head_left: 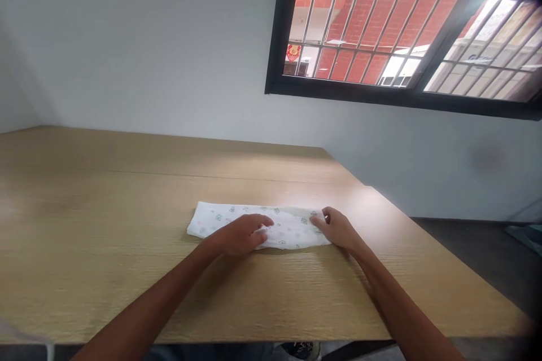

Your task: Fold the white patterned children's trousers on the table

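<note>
A white cloth (292,231) with small printed figures lies folded into a long strip on the wooden table. Over its middle is my left hand (245,234), thumb and fingers apart, holding nothing; whether it touches the fabric I cannot tell. At the strip's right end, my right hand (336,228) has its thumb on top and its fingers around the edge, gripping the cloth. The left end of the strip lies flat, untouched by either hand.
The light wooden table (127,208) has a seam across it and its right edge slants toward me. Behind it stands a pale wall (148,45) with a dark-framed, barred window (359,89). A white cord (29,338) shows at the lower left.
</note>
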A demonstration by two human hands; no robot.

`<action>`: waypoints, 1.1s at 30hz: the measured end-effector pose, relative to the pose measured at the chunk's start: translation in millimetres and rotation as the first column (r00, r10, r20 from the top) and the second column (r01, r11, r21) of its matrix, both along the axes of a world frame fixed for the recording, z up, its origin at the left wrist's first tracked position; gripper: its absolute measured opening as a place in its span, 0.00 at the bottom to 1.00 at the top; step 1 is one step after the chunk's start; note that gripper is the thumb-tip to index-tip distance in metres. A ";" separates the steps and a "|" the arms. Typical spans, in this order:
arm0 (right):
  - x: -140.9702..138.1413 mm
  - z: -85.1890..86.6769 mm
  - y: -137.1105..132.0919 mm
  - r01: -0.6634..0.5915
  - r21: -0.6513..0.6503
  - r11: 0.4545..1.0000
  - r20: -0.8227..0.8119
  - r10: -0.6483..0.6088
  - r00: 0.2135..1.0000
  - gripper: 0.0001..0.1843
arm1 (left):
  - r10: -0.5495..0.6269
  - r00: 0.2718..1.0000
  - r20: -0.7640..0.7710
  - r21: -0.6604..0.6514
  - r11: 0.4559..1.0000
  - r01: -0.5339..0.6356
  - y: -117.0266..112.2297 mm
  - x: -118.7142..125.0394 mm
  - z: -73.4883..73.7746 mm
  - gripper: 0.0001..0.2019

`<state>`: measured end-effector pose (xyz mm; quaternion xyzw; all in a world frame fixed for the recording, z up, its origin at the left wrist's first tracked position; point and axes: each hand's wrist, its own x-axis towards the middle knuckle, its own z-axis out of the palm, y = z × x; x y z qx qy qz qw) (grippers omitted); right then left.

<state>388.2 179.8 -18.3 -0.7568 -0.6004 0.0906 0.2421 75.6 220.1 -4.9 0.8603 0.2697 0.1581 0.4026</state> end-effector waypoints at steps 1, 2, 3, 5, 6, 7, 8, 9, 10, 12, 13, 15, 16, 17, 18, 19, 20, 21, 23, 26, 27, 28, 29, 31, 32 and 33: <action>1.0 0.8 -1.0 0.009 0.009 1.000 -0.037 -0.009 0.999 0.17 | -0.055 0.997 -0.045 0.086 0.995 0.059 -2.3 5.2 -1.0 0.21; 2.2 1.8 -1.8 0.019 0.016 1.000 -0.078 -0.018 0.997 0.16 | -0.107 0.991 -0.086 0.150 0.982 0.119 -4.1 9.3 -2.5 0.23; 3.5 2.8 -2.1 0.030 0.017 0.999 -0.119 -0.027 0.992 0.15 | -0.146 0.982 -0.119 0.192 0.967 0.167 -5.5 12.2 -4.2 0.24; 6.5 5.0 -0.9 0.040 0.003 0.999 -0.183 -0.038 0.982 0.13 | -0.179 0.972 -0.151 0.230 0.950 0.211 -6.6 14.3 -7.4 0.27; 8.2 5.8 1.0 0.039 -0.005 0.999 -0.193 -0.039 0.980 0.12 | -0.180 0.970 -0.161 0.235 0.948 0.215 -6.4 13.0 -8.7 0.28; 10.0 6.4 3.9 0.037 -0.005 0.999 -0.184 -0.037 0.982 0.11 | -0.173 0.969 -0.175 0.241 0.947 0.213 -6.0 10.0 -9.8 0.29; 12.0 6.7 7.7 0.032 -0.001 0.999 -0.159 -0.032 0.987 0.10 | -0.154 0.968 -0.196 0.255 0.946 0.202 -5.6 5.1 -11.0 0.29; 14.0 6.6 12.6 0.029 0.007 1.000 -0.125 -0.027 0.992 0.10 | -0.114 0.968 -0.225 0.279 0.944 0.176 -5.9 -1.6 -12.2 0.29; 15.9 6.3 18.5 0.026 0.013 1.000 -0.093 -0.025 0.995 0.10 | -0.052 0.964 -0.261 0.308 0.942 0.134 -7.2 -9.7 -13.7 0.29; 18.3 5.1 32.7 0.029 0.020 0.999 -0.048 -0.028 0.998 0.11 | 0.101 0.937 -0.335 0.361 0.932 0.028 -15.0 -29.1 -17.4 0.30; 18.1 4.3 40.9 0.027 0.023 0.999 -0.039 -0.026 0.999 0.12 | 0.163 0.916 -0.367 0.376 0.927 -0.015 -22.2 -39.5 -19.4 0.31; 12.9 2.7 58.7 -0.003 0.059 0.998 -0.047 0.006 0.999 0.14 | 0.217 0.893 -0.394 0.391 0.919 -0.051 -42.9 -59.0 -23.8 0.35; 7.5 1.7 68.0 -0.030 0.095 0.995 -0.060 0.036 0.998 0.15 | 0.200 0.902 -0.384 0.395 0.918 -0.035 -55.5 -66.8 -26.2 0.38; 0.1 0.7 77.4 -0.061 0.138 0.989 -0.077 0.072 0.994 0.17 | 0.164 0.918 -0.360 0.406 0.914 -0.004 -68.6 -72.3 -29.1 0.41; -9.0 -0.6 86.5 -0.095 0.178 0.979 -0.096 0.114 0.989 0.19 | 0.104 0.937 -0.333 0.424 0.904 0.051 -81.3 -75.2 -32.5 0.43; -19.5 -2.2 95.2 -0.132 0.213 0.968 -0.111 0.159 0.981 0.20 | 0.040 0.951 -0.306 0.459 0.882 0.110 -92.8 -75.3 -36.5 0.42; -30.9 -4.1 103.2 -0.169 0.238 0.956 -0.122 0.202 0.972 0.20 | -0.011 0.959 -0.282 0.510 0.845 0.160 -102.6 -73.0 -41.0 0.39; -42.6 -6.2 110.6 -0.205 0.253 0.946 -0.126 0.242 0.962 0.19 | -0.045 0.965 -0.260 0.576 0.795 0.192 -110.4 -68.7 -45.7 0.34; -65.0 -10.6 122.7 -0.279 0.265 0.923 -0.122 0.319 0.940 0.17 | -0.057 0.976 -0.212 0.708 0.679 0.194 -119.5 -58.0 -53.3 0.22; -88.3 -12.6 131.4 -0.344 0.301 0.890 -0.072 0.381 0.922 0.14 | -0.084 0.988 -0.129 0.812 0.563 0.154 -121.2 -50.0 -54.5 0.13; -92.3 -10.7 130.0 -0.349 0.347 0.870 -0.043 0.387 0.921 0.13 | -0.090 0.991 -0.100 0.828 0.544 0.133 -119.9 -51.4 -52.3 0.12; -94.2 -7.0 125.2 -0.347 0.412 0.843 -0.011 0.385 0.923 0.11 | -0.087 0.993 -0.075 0.841 0.529 0.110 -118.2 -54.5 -49.3 0.11; -94.5 -1.7 116.5 -0.339 0.485 0.806 0.019 0.378 0.925 0.09 | -0.073 0.996 -0.051 0.852 0.517 0.081 -116.4 -59.0 -46.3 0.11; -92.4 12.9 85.0 -0.346 0.591 0.729 0.058 0.389 0.919 0.05 | -0.037 0.999 -0.017 0.861 0.507 0.033 -113.4 -68.7 -41.8 0.11; -91.2 21.1 62.3 -0.375 0.595 0.710 0.069 0.420 0.905 0.03 | -0.027 1.000 -0.004 0.860 0.509 0.017 -112.5 -72.8 -40.6 0.11; -90.8 28.8 35.8 -0.438 0.555 0.707 0.083 0.477 0.875 0.03 | -0.022 1.000 0.014 0.858 0.514 -0.001 -112.1 -75.8 -40.0 0.11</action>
